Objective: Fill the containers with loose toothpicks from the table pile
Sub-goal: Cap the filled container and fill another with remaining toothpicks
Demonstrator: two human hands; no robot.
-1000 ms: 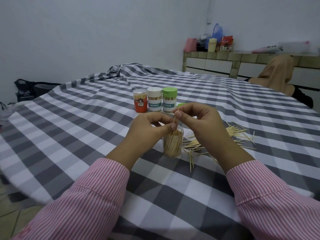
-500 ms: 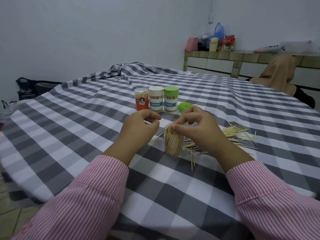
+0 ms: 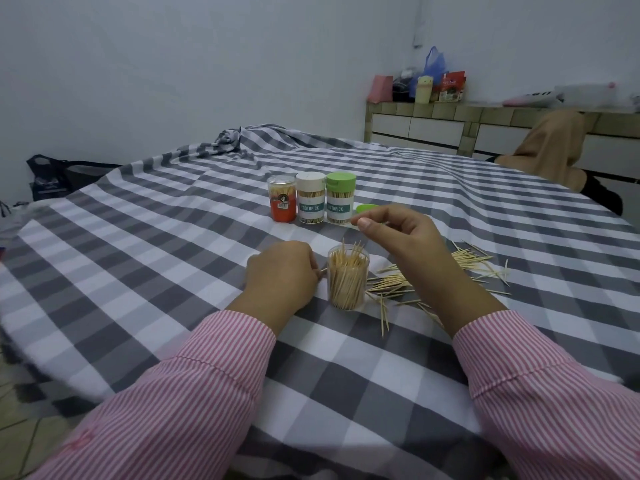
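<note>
I see the table's grey-and-white checked cloth [image 3: 173, 271] filling most of the view, with both pink-striped sleeves reaching in from the bottom edge. My left hand [image 3: 282, 275] rests on the cloth just left of the clear open container [image 3: 348, 278], fingers curled inward; a toothpick tip pokes out beside them, though I cannot tell whether the hand actually holds it. My right hand [image 3: 398, 233] is raised above and behind the container, wrist bent, thumb and forefinger drawn close together in a narrow pinch; whether anything sits between them I cannot make out. The container stands upright, packed with toothpicks that stick up past its rim. The loose toothpick pile [image 3: 450, 271] lies on the cloth to its right, partly behind my right forearm. Farther back stand three closed jars in a row: an orange one [image 3: 283, 199], a white-capped one [image 3: 311, 198] and a green-capped one [image 3: 340, 198], the last two labelled "TOOTHPICK". A loose green lid [image 3: 367, 208] lies just right of them.
</note>
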